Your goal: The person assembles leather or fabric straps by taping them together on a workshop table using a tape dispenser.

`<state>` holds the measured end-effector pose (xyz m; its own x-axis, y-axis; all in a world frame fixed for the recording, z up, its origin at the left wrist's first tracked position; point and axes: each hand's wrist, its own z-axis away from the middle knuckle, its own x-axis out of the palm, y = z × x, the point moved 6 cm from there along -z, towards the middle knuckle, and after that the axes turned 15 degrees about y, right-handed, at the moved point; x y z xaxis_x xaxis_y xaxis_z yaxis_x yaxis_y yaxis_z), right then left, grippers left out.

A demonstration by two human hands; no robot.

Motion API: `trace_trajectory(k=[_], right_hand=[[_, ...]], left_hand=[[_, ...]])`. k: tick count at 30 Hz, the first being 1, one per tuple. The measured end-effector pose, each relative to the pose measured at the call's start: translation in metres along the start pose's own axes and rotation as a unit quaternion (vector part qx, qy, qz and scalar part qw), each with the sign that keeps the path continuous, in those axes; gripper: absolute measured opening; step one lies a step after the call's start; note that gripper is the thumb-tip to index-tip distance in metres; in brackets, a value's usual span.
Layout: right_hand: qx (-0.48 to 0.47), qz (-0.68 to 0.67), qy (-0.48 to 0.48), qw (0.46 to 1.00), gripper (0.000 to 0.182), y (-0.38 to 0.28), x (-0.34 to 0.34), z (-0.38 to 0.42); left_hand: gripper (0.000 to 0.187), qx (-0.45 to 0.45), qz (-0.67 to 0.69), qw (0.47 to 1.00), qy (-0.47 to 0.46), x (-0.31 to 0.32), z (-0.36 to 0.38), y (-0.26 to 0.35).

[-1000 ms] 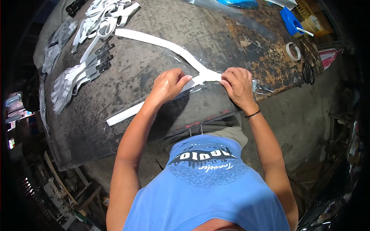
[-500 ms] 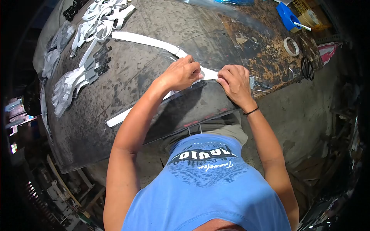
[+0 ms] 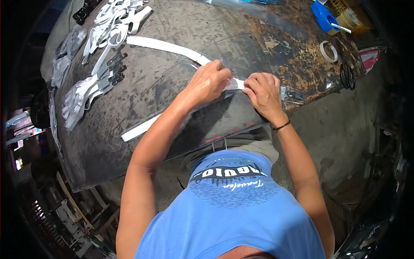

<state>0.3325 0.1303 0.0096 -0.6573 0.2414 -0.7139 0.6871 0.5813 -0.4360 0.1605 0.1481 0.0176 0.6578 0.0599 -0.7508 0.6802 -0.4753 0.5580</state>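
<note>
My left hand (image 3: 211, 82) is closed on a white strap (image 3: 166, 46) near the table's front edge. Part of the strap curves away to the upper left, and another white length (image 3: 141, 128) lies to the lower left, passing behind my left forearm. My right hand (image 3: 263, 88) pinches the strap a short way to the right. Between the two hands a short white stretch with clear plastic over it shows. A grey piece in clear plastic (image 3: 283, 93) sticks out just right of my right hand. The fingertips of both hands are partly hidden.
White straps (image 3: 116, 26) lie heaped at the back left of the dark table (image 3: 172, 86). Bundled straps with grey buckles (image 3: 97, 84) sit nearer. At the right are a blue tape dispenser (image 3: 324, 18), a tape roll (image 3: 328, 52) and a black cord loop (image 3: 347, 77).
My left hand has shifted slightly and turned, baring more of the white stretch between the hands. My right hand has stayed nearly in place.
</note>
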Motion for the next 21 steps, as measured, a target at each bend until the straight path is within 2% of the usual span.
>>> trace_trajectory(k=[1,3,6,7,8,10,13,14,16,17,21], right_hand=[[0.0,0.001,0.001,1.0,0.014,0.0,0.0,0.0],[-0.003,0.002,0.002,1.0,0.014,0.001,0.0,0.001],[-0.006,-0.002,0.005,1.0,0.014,0.0,-0.001,0.0],[-0.006,0.002,0.004,1.0,0.014,-0.001,-0.001,0.0],[-0.006,0.005,0.002,1.0,0.014,-0.001,-0.001,-0.001],[-0.013,0.003,0.005,1.0,0.014,-0.002,-0.002,-0.002],[-0.022,-0.001,0.009,1.0,0.014,-0.005,-0.001,-0.002],[-0.027,0.002,0.006,1.0,0.014,-0.005,0.0,-0.002],[-0.034,0.001,0.001,0.999,0.014,-0.005,0.0,-0.002],[-0.037,0.003,0.001,0.999,0.014,-0.006,0.0,-0.002],[-0.036,0.003,0.001,0.999,0.014,-0.007,-0.002,-0.004]], left_hand=[[0.013,-0.001,0.0,1.0,0.0,-0.003,0.005,-0.001],[0.016,-0.079,-0.012,0.99,0.113,-0.034,0.019,-0.014],[0.021,-0.195,-0.049,0.972,0.123,-0.08,0.088,-0.051],[0.021,-0.239,-0.083,0.959,0.125,-0.095,0.12,-0.066],[0.021,-0.21,-0.144,0.957,0.136,-0.115,0.149,-0.072],[0.022,-0.251,-0.244,0.92,0.174,-0.152,0.212,-0.088],[0.027,-0.331,-0.313,0.882,0.118,-0.182,0.259,-0.082],[0.027,-0.336,-0.313,0.88,0.12,-0.185,0.267,-0.076],[0.029,-0.398,-0.25,0.88,0.063,-0.178,0.273,-0.069],[0.029,-0.398,-0.248,0.881,0.065,-0.176,0.273,-0.07],[0.024,-0.273,-0.223,0.914,0.202,-0.173,0.222,-0.066]])
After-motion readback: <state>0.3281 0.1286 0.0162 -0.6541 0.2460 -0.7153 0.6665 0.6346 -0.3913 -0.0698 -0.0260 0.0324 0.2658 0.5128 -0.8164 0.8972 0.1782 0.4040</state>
